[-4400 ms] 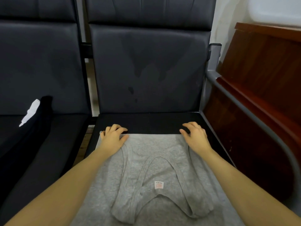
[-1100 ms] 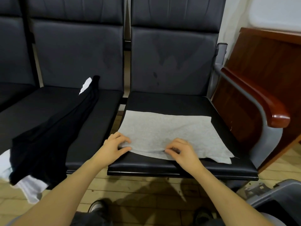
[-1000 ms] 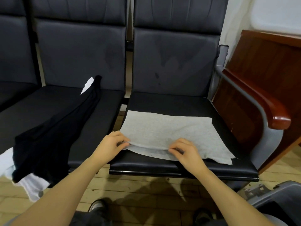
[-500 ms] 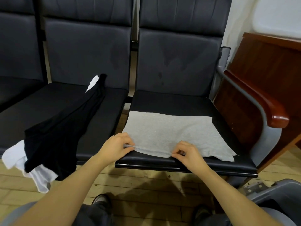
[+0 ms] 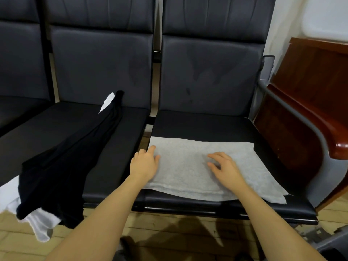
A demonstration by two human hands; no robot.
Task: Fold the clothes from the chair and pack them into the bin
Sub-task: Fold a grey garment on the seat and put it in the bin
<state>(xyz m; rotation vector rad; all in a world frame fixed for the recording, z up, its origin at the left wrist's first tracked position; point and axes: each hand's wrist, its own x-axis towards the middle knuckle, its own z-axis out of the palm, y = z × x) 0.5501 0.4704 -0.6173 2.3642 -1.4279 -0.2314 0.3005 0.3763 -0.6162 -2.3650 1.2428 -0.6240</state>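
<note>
A folded grey garment (image 5: 190, 166) lies flat on the right-hand black chair seat (image 5: 207, 125), its near edge doubled over. My left hand (image 5: 144, 163) rests on the garment's left edge, fingers pointing away. My right hand (image 5: 225, 167) lies on the middle of the cloth with fingers spread. Neither hand holds anything. A black garment (image 5: 75, 151) lies across the neighbouring seat to the left, with white cloth (image 5: 40, 223) beneath it hanging off the front edge. A grey bin corner (image 5: 331, 240) shows at the bottom right.
A wood-topped armrest (image 5: 320, 125) on a grey frame bounds the right seat. A dark wooden panel (image 5: 310, 72) stands behind it. Wooden floor (image 5: 169, 228) runs below the seats, and a further black seat (image 5: 17, 108) sits at far left.
Both hands pinched the grey garment's near edge, carried it forward onto the cloth, and now lie flat on the fold. Earlier the garment lay open with its straps showing.
</note>
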